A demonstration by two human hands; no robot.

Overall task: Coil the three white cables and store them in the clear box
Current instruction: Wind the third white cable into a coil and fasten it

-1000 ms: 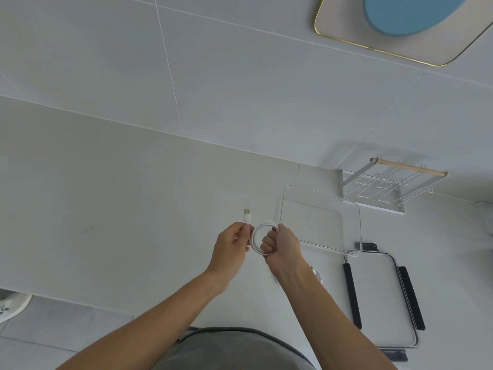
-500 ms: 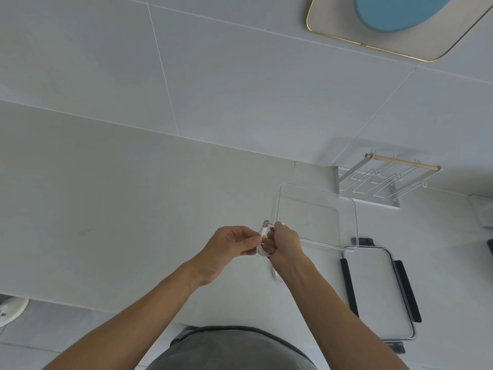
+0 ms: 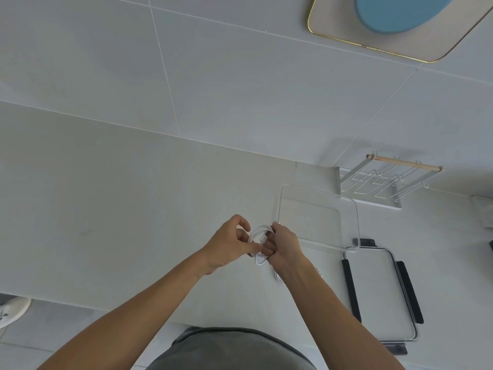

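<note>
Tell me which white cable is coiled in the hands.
The white cable looped between both hands, left of the clear box; another cable lies loose on the counter underneath.

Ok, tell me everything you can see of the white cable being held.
The white cable is thin, smooth and plastic-looking, wound into a small round coil of several loops. It is held above the pale counter, between the left hand and the right hand, just left of the clear box. The right hand grips the coil's right side; the left hand's fingers pinch its left side. A plug end lies across the middle of the coil, and a short loop hangs below the fingers.
</note>
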